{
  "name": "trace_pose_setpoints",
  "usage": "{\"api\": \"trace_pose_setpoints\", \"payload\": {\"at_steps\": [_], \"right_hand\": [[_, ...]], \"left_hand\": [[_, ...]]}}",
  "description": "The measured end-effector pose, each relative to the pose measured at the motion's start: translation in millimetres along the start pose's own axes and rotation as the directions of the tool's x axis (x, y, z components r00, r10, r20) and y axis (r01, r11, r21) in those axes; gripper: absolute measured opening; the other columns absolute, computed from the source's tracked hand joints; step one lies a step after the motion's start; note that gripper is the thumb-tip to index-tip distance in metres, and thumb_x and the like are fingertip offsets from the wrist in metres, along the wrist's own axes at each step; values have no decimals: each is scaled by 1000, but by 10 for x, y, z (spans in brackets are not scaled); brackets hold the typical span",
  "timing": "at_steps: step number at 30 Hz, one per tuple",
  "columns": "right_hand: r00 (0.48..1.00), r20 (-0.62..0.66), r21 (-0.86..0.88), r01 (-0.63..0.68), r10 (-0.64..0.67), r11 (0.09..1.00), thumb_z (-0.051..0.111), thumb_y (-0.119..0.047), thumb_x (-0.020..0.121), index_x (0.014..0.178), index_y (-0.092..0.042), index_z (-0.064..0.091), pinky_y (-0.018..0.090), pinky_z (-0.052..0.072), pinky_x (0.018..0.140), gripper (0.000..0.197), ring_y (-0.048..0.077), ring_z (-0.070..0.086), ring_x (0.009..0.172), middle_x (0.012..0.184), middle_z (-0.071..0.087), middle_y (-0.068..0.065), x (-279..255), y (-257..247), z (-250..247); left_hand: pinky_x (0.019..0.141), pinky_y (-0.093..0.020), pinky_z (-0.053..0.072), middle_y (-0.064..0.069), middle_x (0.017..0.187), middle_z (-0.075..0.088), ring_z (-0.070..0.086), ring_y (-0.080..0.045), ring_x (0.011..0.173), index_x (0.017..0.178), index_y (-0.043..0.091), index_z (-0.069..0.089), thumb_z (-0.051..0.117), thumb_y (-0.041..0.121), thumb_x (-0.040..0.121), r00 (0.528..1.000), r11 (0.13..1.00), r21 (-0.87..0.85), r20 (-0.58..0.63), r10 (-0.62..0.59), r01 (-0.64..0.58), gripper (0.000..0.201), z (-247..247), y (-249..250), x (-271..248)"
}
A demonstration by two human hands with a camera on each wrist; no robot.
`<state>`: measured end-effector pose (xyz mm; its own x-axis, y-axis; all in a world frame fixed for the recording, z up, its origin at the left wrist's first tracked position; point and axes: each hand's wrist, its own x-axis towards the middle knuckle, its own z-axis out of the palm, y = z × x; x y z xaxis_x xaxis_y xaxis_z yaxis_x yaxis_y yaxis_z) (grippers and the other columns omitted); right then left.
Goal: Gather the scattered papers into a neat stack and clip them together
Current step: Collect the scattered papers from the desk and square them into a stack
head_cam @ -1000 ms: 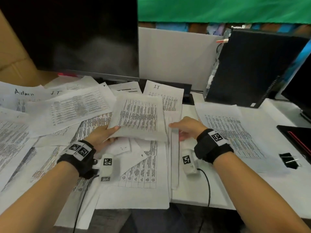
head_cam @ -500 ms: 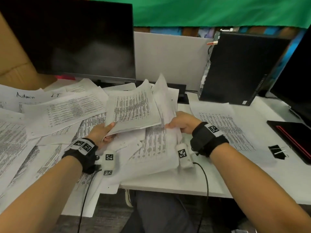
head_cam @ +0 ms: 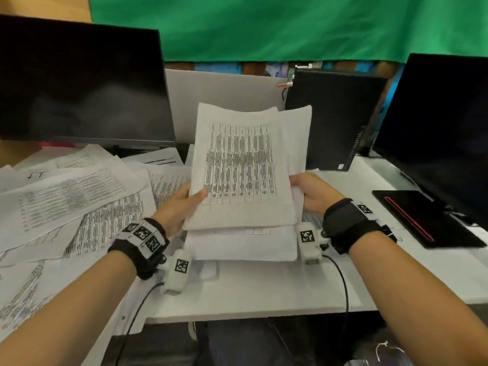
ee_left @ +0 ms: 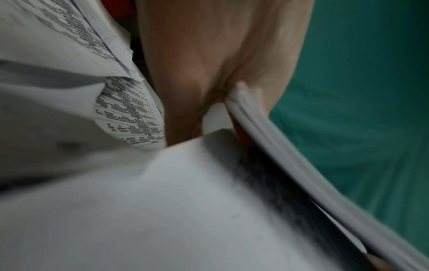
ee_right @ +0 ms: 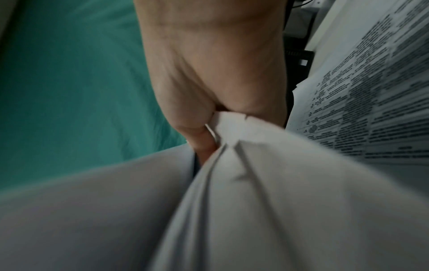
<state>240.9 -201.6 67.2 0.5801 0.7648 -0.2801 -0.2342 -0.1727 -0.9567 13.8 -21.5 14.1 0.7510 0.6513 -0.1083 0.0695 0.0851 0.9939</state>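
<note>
**Meanwhile, a half-gathered bundle stood upright**

From the head view, the left hand (head_cam: 179,210) and right hand (head_cam: 314,192) each clamped a side edge of the bundle of white printed paper sheets (head_cam: 243,170), tilted upright above the white table (head_cam: 264,294), probably to square its uneven edges. Loose printed sheets (head_cam: 74,199) lay scattered to the left.

In the left wrist view, thumb and fingers pinched the layered edge.

In the right wrist view, the sheets bunched in the grip.
</note>
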Motion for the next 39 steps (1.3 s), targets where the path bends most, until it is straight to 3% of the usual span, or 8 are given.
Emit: {"api": "trace_pose_setpoints", "payload": {"at_steps": [6, 13, 16, 22, 27, 29, 33, 39], "right_hand": [[979, 94, 146, 163, -178, 976, 51, -60, 92, 141, -24, 52, 48, 42, 108, 61, 28, 58, 126, 136, 62, 9, -41, -242, -30], [890, 66, -212, 454, -450, 866, 69, -18, 89, 133, -10, 57, 45, 52, 101, 46, 20, 68, 111, 123, 69, 7, -72, -558, 113], [880, 98, -189, 475, -465, 860, 76, -27, 83, 128, -16, 61, 44, 53, 99, 49, 20, 68, 111, 120, 71, 5, -85, -547, 130], [841, 54, -48, 541, -539, 840, 68, -10, 89, 129, -6, 60, 37, 57, 93, 41, 21, 70, 107, 118, 71, 9, -185, -537, 410], [739, -21, 123, 670, -673, 732, 66, -6, 90, 127, -1, 59, 51, 50, 101, 38, 31, 65, 115, 124, 66, 19, -225, -942, 539], [766, 31, 104, 636, -642, 764, 73, -15, 85, 132, -4, 58, 52, 46, 105, 51, 29, 63, 119, 127, 66, 15, -193, -890, 443], [915, 124, -46, 391, -383, 919, 87, -45, 65, 134, -18, 58, 51, 42, 110, 80, 21, 61, 122, 127, 68, 0, -72, -238, 269], [874, -47, 64, 485, -483, 872, 85, -32, 72, 128, -12, 62, 48, 49, 103, 63, 20, 66, 114, 121, 71, 4, 6, -263, 533]], "left_hand": [[89, -27, 52, 10, 120, 62, 61, -6, 109, 133, 24, 42, 54, 7, 93, 963, 958, 105, -14, 270, -267, 45, 190, 197, -20], [107, -24, 39, 8, 154, 18, 37, -1, 133, 150, 27, 8, 56, 8, 92, 710, 728, 247, -172, 683, -640, 77, 383, 794, 76], [91, -3, 41, 7, 142, 39, 45, 12, 118, 147, 18, 17, 61, 25, 91, 714, 740, 233, -199, 671, -631, 72, 377, 933, 99], [84, -14, 49, 6, 112, 65, 63, 0, 102, 126, 6, 54, 63, 25, 90, 743, 755, 191, -147, 653, -627, 42, 569, 1150, 118], [81, -14, 49, 5, 108, 60, 60, 3, 97, 112, 20, 51, 64, 16, 89, 516, 570, 182, -271, 813, -801, 27, 711, 1613, -32], [83, -14, 48, 9, 111, 60, 59, 8, 97, 114, 25, 51, 64, 25, 89, 589, 628, 204, -224, 777, -751, 28, 589, 1546, -38], [108, -38, 37, 5, 134, 54, 52, -12, 122, 138, 21, 46, 55, 54, 86, 931, 888, 310, -20, 364, -341, 62, 285, 920, -8], [89, -14, 44, 17, 115, 59, 56, 4, 105, 129, 19, 52, 57, 23, 93, 885, 851, 270, 3, 466, -450, 37, 594, 1033, -24]]}}
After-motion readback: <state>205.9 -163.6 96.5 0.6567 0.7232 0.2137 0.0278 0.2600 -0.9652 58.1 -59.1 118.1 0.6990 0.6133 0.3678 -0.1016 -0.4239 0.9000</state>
